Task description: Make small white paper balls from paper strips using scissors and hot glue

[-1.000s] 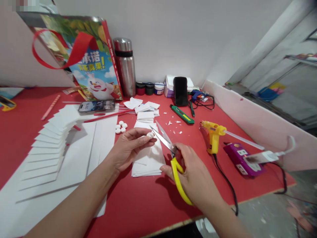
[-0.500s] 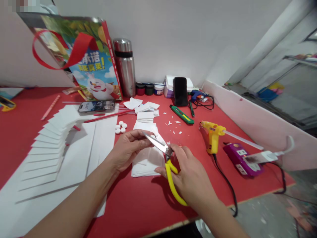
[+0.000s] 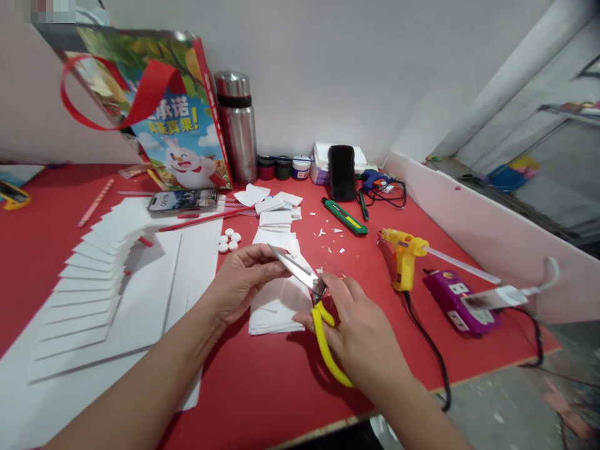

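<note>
My right hand is wrapped around the yellow handles of a pair of scissors. The metal blades point up and to the left, their tip just over the fingers of my left hand. Those fingers are pinched together at the blades; whatever they grip is too small and too covered to make out. Beneath both hands lies a stack of white paper pieces on the red table. Several small white discs sit just beyond my left hand.
White stepped pieces fan out on white board at left. A yellow glue gun and a purple power strip lie right. Behind are a green cutter, a phone, a steel flask and a gift bag.
The scissors have shifted very slightly, the tip a touch up and left, and the blades look a little closer together. Both hands stay in nearly the same place.
</note>
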